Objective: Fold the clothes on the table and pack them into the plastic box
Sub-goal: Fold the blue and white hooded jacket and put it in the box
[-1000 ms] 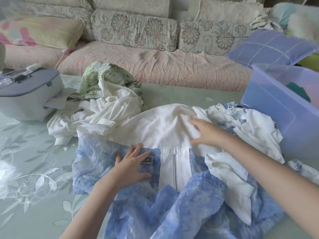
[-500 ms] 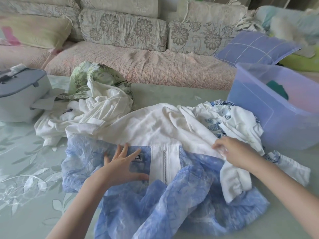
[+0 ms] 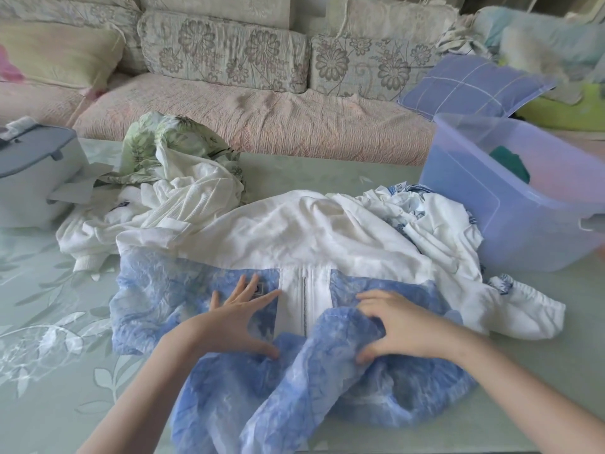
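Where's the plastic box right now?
In the head view the plastic box stands at the right of the table, just beyond the crumpled white-and-blue garment.

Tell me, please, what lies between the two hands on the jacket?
In the head view, the white zipper strip of the jacket lies between the left hand, pressed flat, and the right hand, which grips its bunched blue fabric.

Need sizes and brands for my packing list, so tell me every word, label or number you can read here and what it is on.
No text can be read.
Small dark patch on the blue and white jacket: partly under the left hand, unreadable.
Small dark tag on the white garment: too small to read.
Blue print on the printed white garment: blurred, cannot tell if it is writing.
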Motion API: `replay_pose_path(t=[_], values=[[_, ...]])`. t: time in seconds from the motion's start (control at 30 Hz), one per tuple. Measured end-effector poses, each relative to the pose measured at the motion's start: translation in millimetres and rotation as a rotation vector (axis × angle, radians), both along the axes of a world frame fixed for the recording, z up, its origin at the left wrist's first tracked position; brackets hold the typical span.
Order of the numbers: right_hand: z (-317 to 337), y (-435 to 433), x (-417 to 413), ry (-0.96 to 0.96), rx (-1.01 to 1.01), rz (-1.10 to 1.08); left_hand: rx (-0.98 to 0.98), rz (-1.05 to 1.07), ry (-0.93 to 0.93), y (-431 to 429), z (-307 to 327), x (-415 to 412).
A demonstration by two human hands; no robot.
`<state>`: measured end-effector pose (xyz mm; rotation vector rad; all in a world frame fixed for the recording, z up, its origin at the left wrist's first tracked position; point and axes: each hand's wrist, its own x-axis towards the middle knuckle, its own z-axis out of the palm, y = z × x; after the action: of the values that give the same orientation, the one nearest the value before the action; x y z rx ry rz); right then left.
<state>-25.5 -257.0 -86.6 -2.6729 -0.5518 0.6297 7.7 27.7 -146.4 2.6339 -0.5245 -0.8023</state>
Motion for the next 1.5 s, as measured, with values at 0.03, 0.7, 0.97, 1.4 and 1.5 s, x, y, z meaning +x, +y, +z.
replay_pose_path(t=[0.03,0.7,0.97,1.4,1.5], values=[[1,2,-4,-0.001,0.082,-0.022,0.001,-0.002,-0.003,0,0,-1],[-23,30,-15,-0.031,-0.019,0.012,-0.012,0.021,-0.071,10,-10,-11],[-33,24,-26,0.005,0.169,0.097,-0.005,0.028,-0.114,10,-16,-9],[-39,104,113,-0.145,0.015,0.253,-0.06,0.208,-0.456,-56,34,-62],[-44,122,125,-0.141,-0.027,0.273,-0.009,0.045,-0.321,-78,19,-81]])
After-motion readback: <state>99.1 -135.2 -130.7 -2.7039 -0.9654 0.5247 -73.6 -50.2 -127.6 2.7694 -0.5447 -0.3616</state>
